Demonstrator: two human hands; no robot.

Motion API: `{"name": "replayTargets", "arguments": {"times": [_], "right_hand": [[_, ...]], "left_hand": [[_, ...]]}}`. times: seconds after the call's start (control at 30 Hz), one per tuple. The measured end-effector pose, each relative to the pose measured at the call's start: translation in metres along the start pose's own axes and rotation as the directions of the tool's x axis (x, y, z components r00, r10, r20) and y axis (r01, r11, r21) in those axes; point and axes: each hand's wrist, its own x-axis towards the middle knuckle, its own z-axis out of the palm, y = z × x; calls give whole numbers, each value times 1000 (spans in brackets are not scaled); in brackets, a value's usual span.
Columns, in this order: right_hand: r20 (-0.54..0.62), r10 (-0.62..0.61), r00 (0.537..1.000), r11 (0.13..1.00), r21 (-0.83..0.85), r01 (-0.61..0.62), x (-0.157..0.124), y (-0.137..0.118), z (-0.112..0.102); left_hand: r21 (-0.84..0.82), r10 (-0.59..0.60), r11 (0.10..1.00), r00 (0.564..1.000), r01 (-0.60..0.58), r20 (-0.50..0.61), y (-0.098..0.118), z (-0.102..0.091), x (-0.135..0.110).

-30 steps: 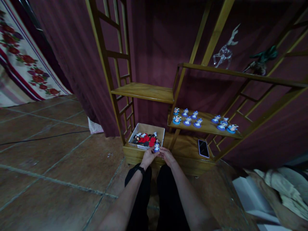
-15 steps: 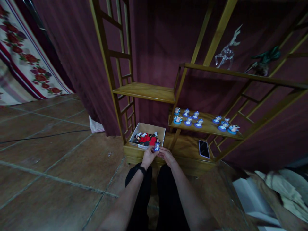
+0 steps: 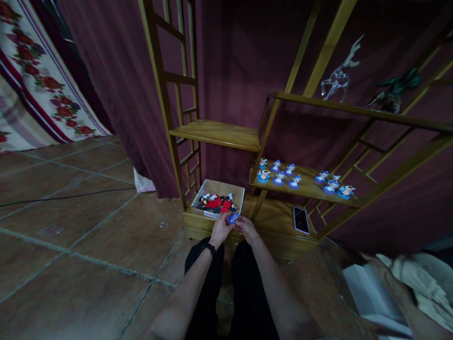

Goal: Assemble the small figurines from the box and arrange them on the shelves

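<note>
Between my two hands is a small purple figurine [image 3: 233, 218], tipped so its round base shows. My left hand [image 3: 221, 230] grips it from the left, fingers closed on its edge. From the other side my right hand [image 3: 247, 228] holds it with bent fingertips. Just beyond them stands an open white box [image 3: 201, 189] with red, black and white figurines [image 3: 216, 203] lying jumbled inside. Several purple-based figurines [image 3: 279, 178] stand upright in groups on the wooden shelf [image 3: 306, 189] to the right, with blue-based ones [image 3: 263, 176] among them.
A phone [image 3: 300, 219] lies on the low wooden ledge at right. Above are a bare-topped shelf board [image 3: 219, 134], a clear glass deer [image 3: 338, 78] and a dark green ornament [image 3: 396, 89]. White boxes [image 3: 371, 293] and cloth lie on the floor at right.
The figurine has been turned in my hands, from upright with its face showing to tilted with its purple base showing. The view has shifted slightly.
</note>
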Motion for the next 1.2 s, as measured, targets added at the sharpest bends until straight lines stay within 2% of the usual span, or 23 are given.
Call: {"name": "replayTargets", "arguments": {"times": [0.13,0.53,0.9,1.0,1.2], "right_hand": [[16,-22,1000,1000,5,21,-2,-1,0],[15,-10,1000,1000,-25,11,-4,-4,2],[18,-41,999,999,21,41,-8,-6,1],[11,-27,1000,999,24,27,-10,-7,1],[32,-55,998,998,22,54,-11,-8,0]], "left_hand": [[109,65,992,998,-66,8,2,-2,-3],[342,45,938,997,-65,66,15,-5,-14],[440,89,887,987,-139,132,25,-9,-22],[502,117,847,982,-176,148,31,-9,-25],[665,166,696,962,-269,216,40,-12,-29]]}}
